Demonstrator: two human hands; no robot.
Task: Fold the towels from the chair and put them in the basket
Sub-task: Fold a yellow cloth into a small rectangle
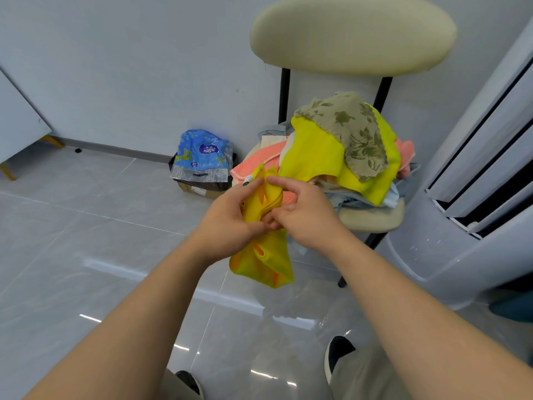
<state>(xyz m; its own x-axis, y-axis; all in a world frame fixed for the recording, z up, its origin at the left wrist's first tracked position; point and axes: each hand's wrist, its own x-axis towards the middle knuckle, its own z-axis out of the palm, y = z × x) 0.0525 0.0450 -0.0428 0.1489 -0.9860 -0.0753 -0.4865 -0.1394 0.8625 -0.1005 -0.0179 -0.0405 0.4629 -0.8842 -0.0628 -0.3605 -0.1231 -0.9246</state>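
Bare arms [129,327] lead to the left hand [227,223] and right hand [305,217], fingers [284,181] of both pinching a yellow towel [262,264] held before the chair [372,217] (its pile [317,151] untouched); soft, light and limp, it seems best gripped by corners.

Two hands [225,226] [305,217], one chair [352,33], two yellow towels [265,261] [314,151], one floral towel [352,131], two shoes [337,353] [190,382].

Both hands hold a yellow towel [261,255] in front of the chair [353,33]. The left hand [227,223] and right hand [302,215] pinch its bunched upper edge; the rest hangs below. A towel pile [331,151] lies on the seat. A box [202,189] with a blue bag [202,151] stands at the wall.
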